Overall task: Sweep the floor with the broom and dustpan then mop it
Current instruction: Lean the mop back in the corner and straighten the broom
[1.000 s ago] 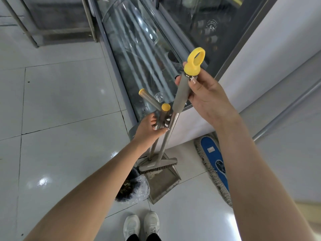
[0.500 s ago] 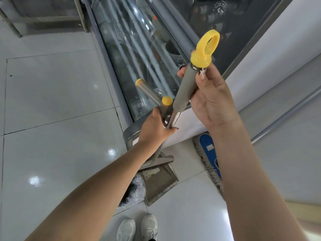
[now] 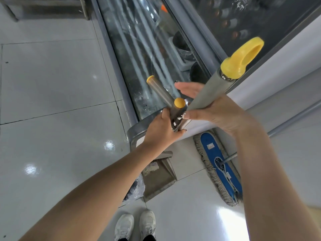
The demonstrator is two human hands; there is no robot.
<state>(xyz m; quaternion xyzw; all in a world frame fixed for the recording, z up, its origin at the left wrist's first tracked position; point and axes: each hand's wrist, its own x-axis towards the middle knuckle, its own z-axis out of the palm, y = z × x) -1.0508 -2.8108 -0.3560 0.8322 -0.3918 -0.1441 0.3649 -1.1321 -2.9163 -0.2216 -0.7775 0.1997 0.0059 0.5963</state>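
Observation:
The broom's grey handle rises toward me, topped by a yellow ring cap. My right hand is wrapped loosely around it, thumb in front and fingers stretched behind. My left hand grips the dustpan handle, a grey bar with yellow end caps, just below its clip. On the floor beneath stands the grey dustpan, with the broom's bristles at its back. A flat mop with a blue pad and fringe lies on the tiles to the right.
A glass display counter runs along the far side, with its metal base close behind the tools. A small bin lined with a plastic bag sits left of the dustpan. My white shoes stand on glossy tiles.
The broom handle has come up and closer to me. My right hand has slid down from the yellow ring to just above the clip. My left hand stays on the dustpan handle.

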